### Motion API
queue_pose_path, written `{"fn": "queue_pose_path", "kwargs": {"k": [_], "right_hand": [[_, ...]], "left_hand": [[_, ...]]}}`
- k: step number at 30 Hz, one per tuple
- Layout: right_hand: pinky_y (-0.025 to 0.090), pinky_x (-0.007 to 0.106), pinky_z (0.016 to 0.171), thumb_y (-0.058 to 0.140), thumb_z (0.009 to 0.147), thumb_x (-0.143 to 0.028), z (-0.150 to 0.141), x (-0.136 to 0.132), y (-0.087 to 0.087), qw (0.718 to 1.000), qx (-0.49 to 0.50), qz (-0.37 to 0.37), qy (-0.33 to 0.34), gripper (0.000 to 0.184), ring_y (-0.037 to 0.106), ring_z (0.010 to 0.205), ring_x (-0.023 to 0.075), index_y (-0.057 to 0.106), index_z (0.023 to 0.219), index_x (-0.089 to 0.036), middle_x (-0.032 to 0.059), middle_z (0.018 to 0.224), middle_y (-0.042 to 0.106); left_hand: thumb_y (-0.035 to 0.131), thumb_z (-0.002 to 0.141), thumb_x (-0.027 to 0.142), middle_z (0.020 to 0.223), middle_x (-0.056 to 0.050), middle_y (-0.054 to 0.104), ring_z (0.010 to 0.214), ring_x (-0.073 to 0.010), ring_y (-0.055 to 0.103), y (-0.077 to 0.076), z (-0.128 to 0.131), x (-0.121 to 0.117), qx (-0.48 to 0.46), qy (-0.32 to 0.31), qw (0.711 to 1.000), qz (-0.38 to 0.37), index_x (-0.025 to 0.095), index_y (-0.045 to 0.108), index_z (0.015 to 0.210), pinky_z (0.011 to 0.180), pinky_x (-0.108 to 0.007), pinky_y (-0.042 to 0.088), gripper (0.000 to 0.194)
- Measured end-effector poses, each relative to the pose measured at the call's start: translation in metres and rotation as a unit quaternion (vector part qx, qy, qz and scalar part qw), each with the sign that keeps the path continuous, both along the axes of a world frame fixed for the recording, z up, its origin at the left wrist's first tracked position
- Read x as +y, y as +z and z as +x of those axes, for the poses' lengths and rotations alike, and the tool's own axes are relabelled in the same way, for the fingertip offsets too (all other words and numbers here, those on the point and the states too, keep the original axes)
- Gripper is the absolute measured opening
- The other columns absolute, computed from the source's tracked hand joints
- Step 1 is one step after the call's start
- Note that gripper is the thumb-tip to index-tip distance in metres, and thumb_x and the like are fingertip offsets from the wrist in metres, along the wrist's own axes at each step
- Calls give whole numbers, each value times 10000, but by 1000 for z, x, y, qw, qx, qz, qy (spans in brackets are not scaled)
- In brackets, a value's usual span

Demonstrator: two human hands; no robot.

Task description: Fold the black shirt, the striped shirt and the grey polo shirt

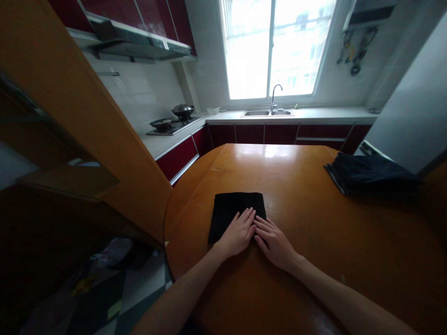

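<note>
A folded black cloth (pixel 232 207) lies flat on the round wooden table (pixel 307 223), near its left front. My left hand (pixel 239 232) rests flat on the cloth's near right part, fingers stretched out and together. My right hand (pixel 274 239) lies flat beside it, its fingertips on the cloth's near right corner and the palm on the table. The two hands nearly touch at the fingertips. Neither hand grips anything.
A pile of dark folded cloth (pixel 366 174) sits at the table's far right edge. A wooden panel (pixel 80 121) stands close on the left. Behind are a counter with a sink (pixel 267 112), a stove with pans (pixel 172 122) and a bright window.
</note>
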State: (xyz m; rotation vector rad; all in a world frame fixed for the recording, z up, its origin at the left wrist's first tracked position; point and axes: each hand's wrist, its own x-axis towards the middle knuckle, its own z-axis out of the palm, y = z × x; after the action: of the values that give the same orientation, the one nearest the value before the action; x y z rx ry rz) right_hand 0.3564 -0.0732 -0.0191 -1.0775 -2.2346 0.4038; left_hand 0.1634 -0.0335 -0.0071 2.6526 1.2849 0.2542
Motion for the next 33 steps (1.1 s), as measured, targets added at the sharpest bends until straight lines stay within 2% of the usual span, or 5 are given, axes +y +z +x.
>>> {"fn": "queue_pose_path", "kwargs": {"k": [6, 11, 16, 22, 33], "right_hand": [[443, 420, 1108, 424, 994, -270, 4, 11, -10, 987, 129, -16, -90, 357, 539, 1307, 223, 694, 1222, -221, 108, 1361, 620], [475, 374, 1052, 453, 951, -242, 6, 22, -10, 962, 183, -52, -195, 350, 603, 1182, 226, 655, 1232, -183, 127, 1265, 643], [516, 347, 956, 559, 832, -181, 0, 29, -5, 926, 236, -164, -243, 366, 649, 1065, 237, 656, 1183, -144, 132, 1201, 673], [439, 197, 557, 627, 733, -113, -1, 48, 10, 878, 269, -326, -224, 88, 614, 672, 137, 645, 812, -147, 12, 734, 667], [464, 195, 467, 750, 755, -217, -11, 61, 9, 817, 285, -457, -206, 209, 654, 615, 146, 600, 893, -169, 26, 742, 684]], "left_hand": [[309, 1054, 456, 1626, -87, 292, 1516, -211, 224, -1, -7, 2, -26, 15, 999, -23, 210, 280, 1572, 1228, -479, 212, 575], [388, 993, 402, 1381, -98, 611, 1309, -239, 548, 9, -38, 20, -184, 175, 967, 7, 195, 663, 1217, 1153, -423, 386, 411], [666, 766, 356, 1196, -107, 697, 1197, -340, 624, 17, -101, 39, -329, 372, 861, -106, 208, 672, 1102, 997, -515, 537, 367], [814, 720, 226, 1205, -90, 706, 1006, -266, 726, 32, -134, 29, -506, 350, 691, -378, 238, 634, 1177, 763, -360, 646, 491], [869, 718, 238, 1249, -144, 681, 1014, -259, 717, 34, -111, 46, -472, 309, 710, -421, 242, 456, 1451, 792, -311, 591, 841]]}}
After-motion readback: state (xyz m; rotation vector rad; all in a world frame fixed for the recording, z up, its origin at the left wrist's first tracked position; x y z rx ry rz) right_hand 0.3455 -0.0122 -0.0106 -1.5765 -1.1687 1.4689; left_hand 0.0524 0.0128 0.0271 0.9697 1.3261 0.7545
